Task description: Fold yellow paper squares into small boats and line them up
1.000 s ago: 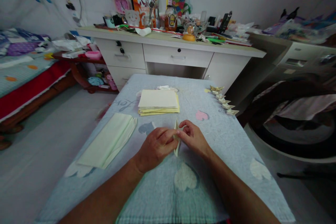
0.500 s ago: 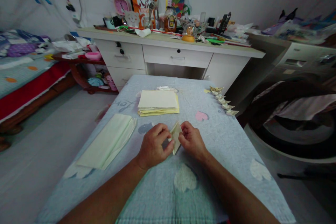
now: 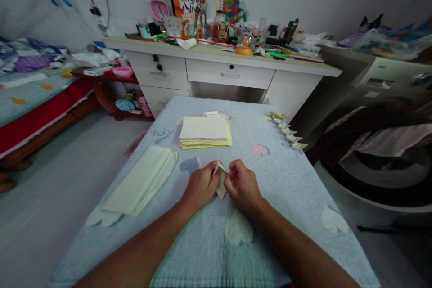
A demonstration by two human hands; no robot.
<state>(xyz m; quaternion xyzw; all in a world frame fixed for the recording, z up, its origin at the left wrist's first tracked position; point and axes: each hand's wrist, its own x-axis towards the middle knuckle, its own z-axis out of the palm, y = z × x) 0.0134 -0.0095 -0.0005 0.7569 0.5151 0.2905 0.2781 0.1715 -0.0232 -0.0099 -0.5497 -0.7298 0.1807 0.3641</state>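
A small piece of folded cream paper (image 3: 221, 185) stands between my hands, its upper part spread into a peak and its lower end pointed. My left hand (image 3: 201, 184) pinches its left side, fingers closed. On the other side, my right hand (image 3: 243, 184) is curled with thumb and fingertips closed at the paper's right edge. Beyond them lies a stack of cream and yellow paper sheets (image 3: 205, 128). To the left rests a long folded bundle of pale paper (image 3: 140, 182). Several small folded paper boats (image 3: 292, 137) form a row along the table's right edge.
A pale blue patterned cloth (image 3: 283, 216) covers the table. Behind it stands a white desk (image 3: 229, 73) crowded with a honey jar (image 3: 221, 29), an orange snack bag (image 3: 189, 2) and other items. A washing machine (image 3: 388, 85) is on the right, a bed (image 3: 40, 94) on the left.
The folded paper has turned and its top has spread apart. My left hand has closed in on its side, and my right hand has shifted slightly lower. The camera view has moved a little.
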